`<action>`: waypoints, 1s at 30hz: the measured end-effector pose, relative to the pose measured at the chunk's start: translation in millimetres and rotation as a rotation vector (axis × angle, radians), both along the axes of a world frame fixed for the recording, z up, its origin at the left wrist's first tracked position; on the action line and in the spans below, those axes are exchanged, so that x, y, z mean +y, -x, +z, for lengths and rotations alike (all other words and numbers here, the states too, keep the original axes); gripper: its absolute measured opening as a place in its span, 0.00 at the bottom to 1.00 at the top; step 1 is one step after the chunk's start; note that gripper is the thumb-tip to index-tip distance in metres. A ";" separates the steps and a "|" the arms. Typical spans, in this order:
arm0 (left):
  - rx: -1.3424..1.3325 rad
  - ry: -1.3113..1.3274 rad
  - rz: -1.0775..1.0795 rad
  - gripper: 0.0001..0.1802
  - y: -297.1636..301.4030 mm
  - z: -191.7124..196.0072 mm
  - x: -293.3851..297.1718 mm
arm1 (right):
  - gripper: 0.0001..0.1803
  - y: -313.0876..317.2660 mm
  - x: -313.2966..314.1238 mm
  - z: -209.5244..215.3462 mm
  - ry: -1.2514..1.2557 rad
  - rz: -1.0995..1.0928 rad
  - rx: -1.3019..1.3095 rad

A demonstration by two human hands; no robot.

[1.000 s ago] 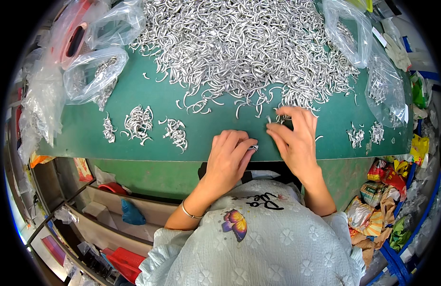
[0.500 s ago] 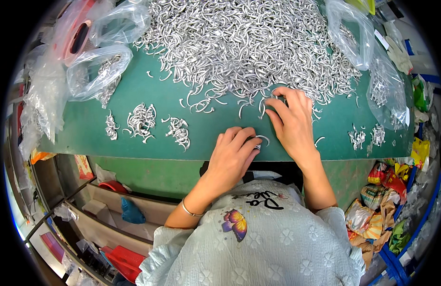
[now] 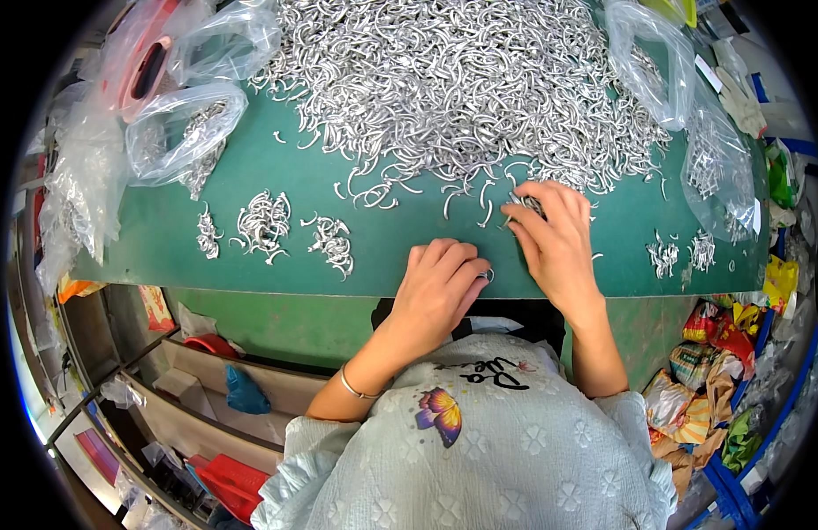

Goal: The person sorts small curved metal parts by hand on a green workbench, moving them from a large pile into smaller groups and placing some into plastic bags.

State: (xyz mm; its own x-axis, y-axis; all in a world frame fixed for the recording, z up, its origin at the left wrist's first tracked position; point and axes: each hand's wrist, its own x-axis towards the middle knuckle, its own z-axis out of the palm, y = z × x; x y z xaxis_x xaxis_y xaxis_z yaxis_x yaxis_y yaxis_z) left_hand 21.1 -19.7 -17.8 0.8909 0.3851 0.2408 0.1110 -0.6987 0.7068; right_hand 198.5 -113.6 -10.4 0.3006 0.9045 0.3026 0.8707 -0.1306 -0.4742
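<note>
The silvery curved piece (image 3: 488, 275) is at the tips of my left hand (image 3: 435, 284), close to the near edge of the green tabletop (image 3: 170, 265). Those fingers are bunched narrow around it, with just an end showing; a light pinch should serve, since so slim a thing could slip or turn if squeezed hard. My right hand (image 3: 559, 240) arches by the near edge of the big pile (image 3: 462, 88), fingers bent, thumb close to the forefinger. More silvery pieces (image 3: 534, 206) show within that curl, though I can't tell whether I'm gripping them or they lie beneath. The pile looks tangled, so I'd work from its frayed edge and avoid tugging at hooked ends. Small heaps lie well apart, a middle one (image 3: 265, 225) to my left and another (image 3: 663, 256) to my right, best left undisturbed by my wrists.
</note>
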 end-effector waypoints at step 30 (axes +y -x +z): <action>0.045 0.008 0.160 0.16 20.7 0.5 1.7 | 0.12 22.4 -6.1 6.4 0.057 0.178 -0.094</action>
